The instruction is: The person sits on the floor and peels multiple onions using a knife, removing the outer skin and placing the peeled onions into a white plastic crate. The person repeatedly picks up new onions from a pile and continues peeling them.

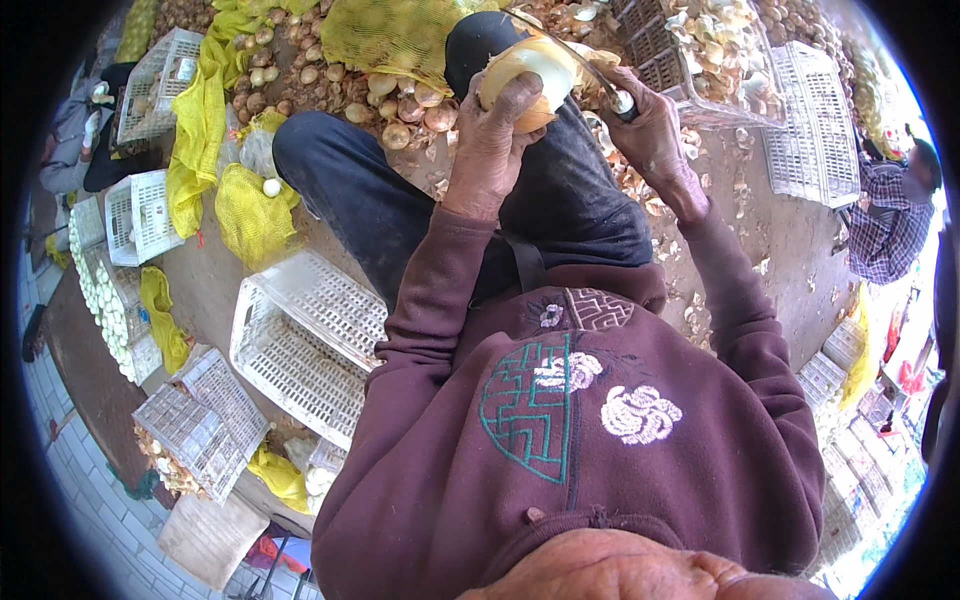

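Note:
My left hand grips a large, partly peeled onion, pale on top with orange skin below, above my raised knees. Just to its right, my right hand is closed round the dark handle of a knife with a metal end. The thin blade runs up and left beside the onion, partly hidden by it. Loose unpeeled onions and shed skins lie on the floor beyond my legs.
An empty white crate sits at my left. A crate of skins and another crate stand right. Yellow mesh sacks lie around. Peeled onions fill crates far left. People sit at far left and right.

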`<act>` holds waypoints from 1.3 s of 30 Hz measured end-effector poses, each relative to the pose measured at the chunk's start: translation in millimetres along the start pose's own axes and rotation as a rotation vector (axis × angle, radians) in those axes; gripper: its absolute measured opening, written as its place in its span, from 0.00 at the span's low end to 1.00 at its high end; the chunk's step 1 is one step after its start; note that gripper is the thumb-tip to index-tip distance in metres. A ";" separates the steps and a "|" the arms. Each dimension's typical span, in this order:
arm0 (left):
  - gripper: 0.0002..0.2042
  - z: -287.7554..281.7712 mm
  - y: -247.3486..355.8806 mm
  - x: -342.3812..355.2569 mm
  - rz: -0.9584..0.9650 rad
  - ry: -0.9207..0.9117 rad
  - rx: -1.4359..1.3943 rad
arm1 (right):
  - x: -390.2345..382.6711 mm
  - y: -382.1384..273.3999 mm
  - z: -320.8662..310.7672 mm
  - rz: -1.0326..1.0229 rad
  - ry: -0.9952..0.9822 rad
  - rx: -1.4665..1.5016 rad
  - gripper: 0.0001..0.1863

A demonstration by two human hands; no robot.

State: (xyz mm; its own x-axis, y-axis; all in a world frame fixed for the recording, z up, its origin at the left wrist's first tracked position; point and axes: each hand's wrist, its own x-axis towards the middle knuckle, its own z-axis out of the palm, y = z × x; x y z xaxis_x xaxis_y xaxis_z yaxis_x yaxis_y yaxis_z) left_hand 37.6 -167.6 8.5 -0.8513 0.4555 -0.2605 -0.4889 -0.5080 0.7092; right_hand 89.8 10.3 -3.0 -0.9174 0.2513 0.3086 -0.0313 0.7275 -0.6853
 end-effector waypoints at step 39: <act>0.27 38.1 -3.8 -2.2 0.551 -0.168 0.737 | 20.0 -36.9 3.5 0.399 0.377 1.305 0.03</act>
State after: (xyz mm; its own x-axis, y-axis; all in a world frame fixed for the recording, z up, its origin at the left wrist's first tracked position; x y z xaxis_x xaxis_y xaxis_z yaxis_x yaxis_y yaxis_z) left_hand 48.6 -138.8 31.2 -0.8602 0.4171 0.2934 0.2687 -0.1184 0.9559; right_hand 71.3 -13.8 26.1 -0.7990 0.6004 -0.0349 -0.3283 -0.4840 -0.8112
